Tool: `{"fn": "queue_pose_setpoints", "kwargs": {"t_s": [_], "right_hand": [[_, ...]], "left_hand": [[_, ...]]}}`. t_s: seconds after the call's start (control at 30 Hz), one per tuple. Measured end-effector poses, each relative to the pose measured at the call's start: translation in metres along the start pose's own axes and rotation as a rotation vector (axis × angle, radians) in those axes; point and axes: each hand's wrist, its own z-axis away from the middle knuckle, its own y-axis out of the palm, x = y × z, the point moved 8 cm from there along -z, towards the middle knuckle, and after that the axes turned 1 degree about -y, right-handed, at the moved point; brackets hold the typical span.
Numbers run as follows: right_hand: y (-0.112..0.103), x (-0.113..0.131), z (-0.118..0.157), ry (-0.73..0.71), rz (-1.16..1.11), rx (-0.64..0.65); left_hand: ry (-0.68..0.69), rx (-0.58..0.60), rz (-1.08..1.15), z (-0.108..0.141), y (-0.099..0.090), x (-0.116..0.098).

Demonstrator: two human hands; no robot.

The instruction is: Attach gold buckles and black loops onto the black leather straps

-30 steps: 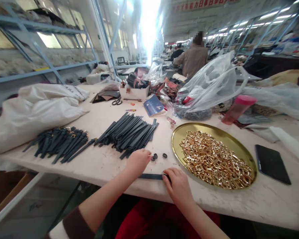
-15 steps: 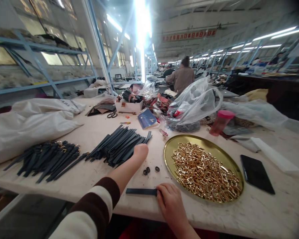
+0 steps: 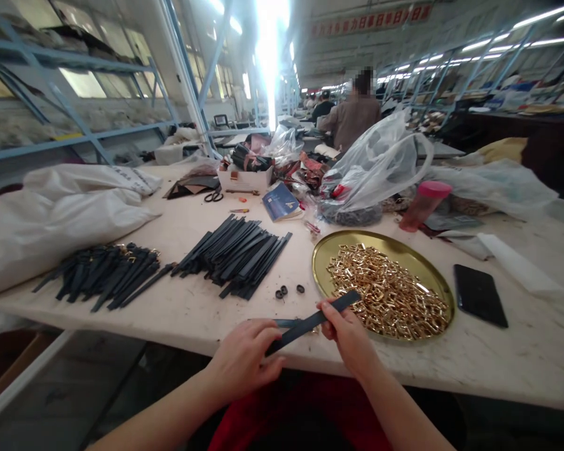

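Observation:
A dark flat strap (image 3: 305, 324) slants up to the right above the front edge of the table, held in both my hands. My left hand (image 3: 249, 352) has its lower end between thumb and fingers. Nearer the upper end, my right hand (image 3: 350, 335) pinches the strap, whose tip reaches over the rim of the gold tray (image 3: 320, 275). Partly hidden behind it, another dark strap (image 3: 284, 323) lies on the table. Small black rings (image 3: 300, 289) rest just beyond. The tray carries a heap of gold metal buckles (image 3: 390, 288). A pile of loose straps (image 3: 244, 257) lies further back.
Straps with gold buckles (image 3: 108, 275) are heaped at left beside a white sack (image 3: 66, 207). A black phone (image 3: 480, 294) lies right of the tray. Scissors (image 3: 214, 196), a blue booklet (image 3: 281, 203), a pink-lidded jar (image 3: 423, 207) and a plastic bag (image 3: 376, 169) stand behind.
My left hand has come back from the strap pile to the front edge. My right hand has lifted off the table strap, and both now hold a strap. The view has tilted down.

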Motion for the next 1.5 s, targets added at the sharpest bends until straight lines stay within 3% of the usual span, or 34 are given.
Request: {"fn": "queue_pose_setpoints", "kwargs": {"t_s": [0.13,0.23,0.3,0.4,0.5,0.6,0.77,0.87,0.93,1.07,1.2,1.33,1.5], "right_hand": [[0.039,-0.006,0.007,0.029,0.206,0.276],[0.030,0.002,-0.011,-0.120,0.458,0.186],[0.021,0.014,-0.029,-0.273,0.756,0.099],[0.025,0.020,-0.054,-0.448,1.238,0.095],[0.035,0.011,-0.076,-0.469,1.572,0.137],[0.043,-0.001,-0.088,-0.428,1.687,0.193],[0.047,-0.008,-0.090,-0.405,1.648,0.251],[0.043,-0.003,-0.084,-0.379,1.475,0.226],[0.035,-0.001,-0.077,-0.276,1.215,0.219],[0.021,-0.011,-0.054,0.084,0.441,0.217],[0.013,-0.013,-0.033,0.205,-0.034,0.119],[0.011,-0.013,-0.022,0.207,-0.084,0.112],[0.015,-0.006,-0.007,0.089,0.171,0.260]], "left_hand": [[-0.383,0.194,0.811,-0.008,0.033,0.012],[-0.596,0.194,1.163,-0.008,0.051,0.021],[-0.665,0.137,1.274,-0.005,0.054,0.029],[-0.711,0.098,1.359,0.000,0.055,0.038],[-0.743,0.080,1.383,0.002,0.055,0.044],[-0.753,0.077,1.402,0.001,0.055,0.049],[-0.771,0.081,1.405,0.000,0.058,0.056],[-0.769,0.064,1.393,-0.001,0.055,0.058],[-0.757,0.064,1.379,-0.002,0.053,0.056],[-0.705,0.105,1.295,-0.003,0.051,0.047],[-0.587,0.149,1.078,-0.003,0.052,0.033],[-0.466,0.190,0.822,-0.002,0.051,0.024],[-0.379,0.254,0.532,-0.004,0.039,0.019]]}}
